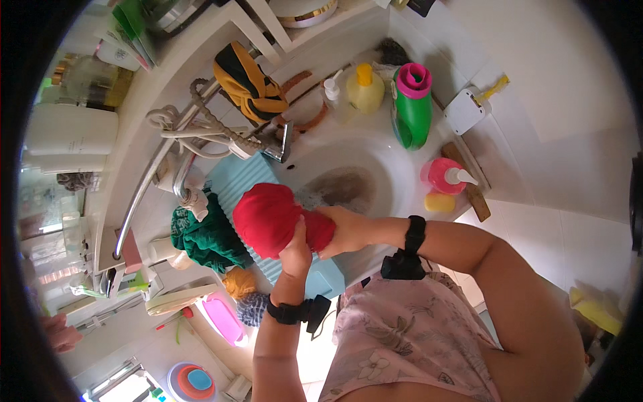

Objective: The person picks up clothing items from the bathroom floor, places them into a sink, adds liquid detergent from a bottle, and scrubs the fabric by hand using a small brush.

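A red cloth is bunched into a tight ball over a light blue ridged washboard. My left hand grips its near side, the thumb pressed along the fabric. On the right side, my right hand clasps the narrower gathered end. The washboard lies across the left part of a white washbasin. Murky, sudsy water sits in the bowl beyond my hands. A wet-looking green cloth is heaped left of the washboard.
A green detergent bottle with a pink cap, a yellow bottle, a pink pump bottle and yellow soap line the basin's rim. The faucet rises behind the washboard. A yellow-and-black cloth hangs from a metal rail.
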A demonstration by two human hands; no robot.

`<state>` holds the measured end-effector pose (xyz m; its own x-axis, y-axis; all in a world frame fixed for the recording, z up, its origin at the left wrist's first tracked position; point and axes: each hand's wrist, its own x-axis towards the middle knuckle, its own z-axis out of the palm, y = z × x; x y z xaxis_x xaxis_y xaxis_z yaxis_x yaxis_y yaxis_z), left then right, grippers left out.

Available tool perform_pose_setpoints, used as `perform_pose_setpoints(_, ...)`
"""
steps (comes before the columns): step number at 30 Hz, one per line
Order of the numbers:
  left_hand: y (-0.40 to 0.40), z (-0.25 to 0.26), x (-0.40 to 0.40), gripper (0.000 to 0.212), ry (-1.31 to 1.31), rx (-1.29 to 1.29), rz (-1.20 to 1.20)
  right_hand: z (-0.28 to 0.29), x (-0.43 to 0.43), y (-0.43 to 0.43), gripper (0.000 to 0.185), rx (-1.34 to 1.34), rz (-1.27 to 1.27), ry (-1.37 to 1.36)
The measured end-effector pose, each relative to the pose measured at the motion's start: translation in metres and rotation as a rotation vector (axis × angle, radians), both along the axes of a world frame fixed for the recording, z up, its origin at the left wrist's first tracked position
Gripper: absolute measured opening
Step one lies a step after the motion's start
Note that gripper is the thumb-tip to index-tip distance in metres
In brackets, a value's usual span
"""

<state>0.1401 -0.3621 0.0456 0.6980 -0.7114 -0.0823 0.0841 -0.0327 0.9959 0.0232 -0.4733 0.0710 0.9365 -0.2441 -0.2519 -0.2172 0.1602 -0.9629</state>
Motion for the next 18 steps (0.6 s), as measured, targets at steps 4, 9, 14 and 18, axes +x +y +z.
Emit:
perform_pose_setpoints(4, -0.008, -0.013, 0.001, 0.024, -0.111, 0.024, -0.231, -0.013, -0.006, -0.008, 0.043, 0.287, 0.165, 0.108)
perform_pose_setpoints(9, -0.016, -0.001, -0.010, 0.026, -0.279, 0.110, -0.393, -0.020, -0.025, -0.016, 0.047, 0.433, 0.208, 0.061)
perform_pose_setpoints(14, -0.012, 0.039, -0.023, 0.032, -0.118, 0.152, -0.445, 0.000, -0.037, -0.013, 0.058, 0.001, 0.193, 0.026)
perform_pose_setpoints(18, 0.011, 0.058, -0.019, 0.033, -0.302, -0.014, -0.449, 0.030, -0.039, -0.016, 0.091, -0.515, 0.312, 0.028)
